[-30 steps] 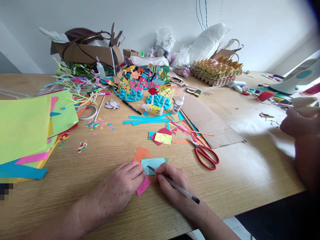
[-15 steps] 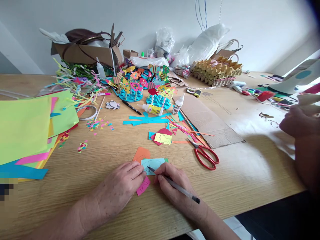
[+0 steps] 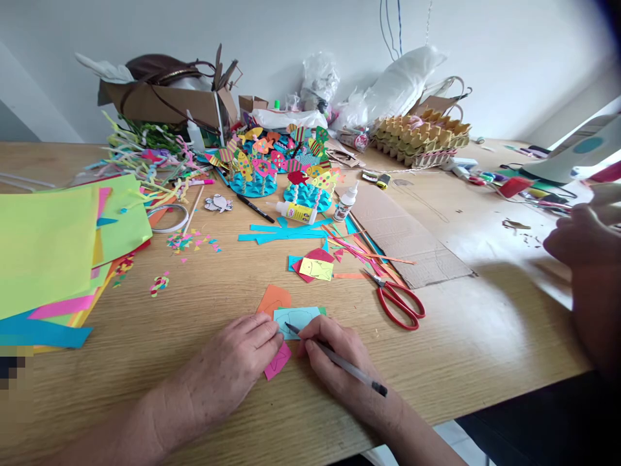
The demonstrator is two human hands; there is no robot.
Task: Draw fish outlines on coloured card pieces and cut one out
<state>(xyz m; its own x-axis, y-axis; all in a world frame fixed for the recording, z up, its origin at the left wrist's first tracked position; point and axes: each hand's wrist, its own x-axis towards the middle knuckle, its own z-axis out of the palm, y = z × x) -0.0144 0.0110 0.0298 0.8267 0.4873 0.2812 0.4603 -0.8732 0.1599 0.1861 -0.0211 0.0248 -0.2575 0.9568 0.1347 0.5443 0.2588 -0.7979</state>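
My right hand (image 3: 342, 359) grips a pen (image 3: 356, 370), its tip resting on a light blue paper piece (image 3: 303, 317) that bears a drawn outline. My left hand (image 3: 242, 349) lies over the left edge of that piece, fingers flat and lightly curved, pressing it to the table. Under and around it are an orange paper piece (image 3: 275, 298) and a pink one (image 3: 278, 362), both with pencilled or inked lines, and a sliver of green. Farther up sits a yellow paper piece (image 3: 317, 268) with a drawn fish, on top of a red one (image 3: 330, 257).
Red-handled scissors (image 3: 398, 304) lie right of my hands, beside a cardboard sheet (image 3: 402, 239). Beyond are blue paper strips (image 3: 286, 233), glue bottles (image 3: 345, 202) and paper-fish decorations (image 3: 259, 184). Coloured sheets (image 3: 46, 252) are stacked left. Another person's hand (image 3: 585, 233) is at far right.
My right hand and the pen have shifted very slightly left on the light blue piece. At far right, the other person's hand has changed position a little.
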